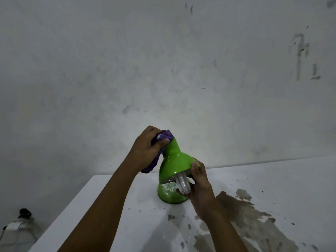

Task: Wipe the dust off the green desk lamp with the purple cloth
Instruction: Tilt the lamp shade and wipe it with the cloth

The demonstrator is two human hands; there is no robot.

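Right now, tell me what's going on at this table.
A person is dusting a green desk lamp on a stained white table. The left hand presses a purple cloth against the narrow top of the shade. The right hand steadies the shade at its rim, fingers beside the white bulb. The lamp's base still shows pale dust.
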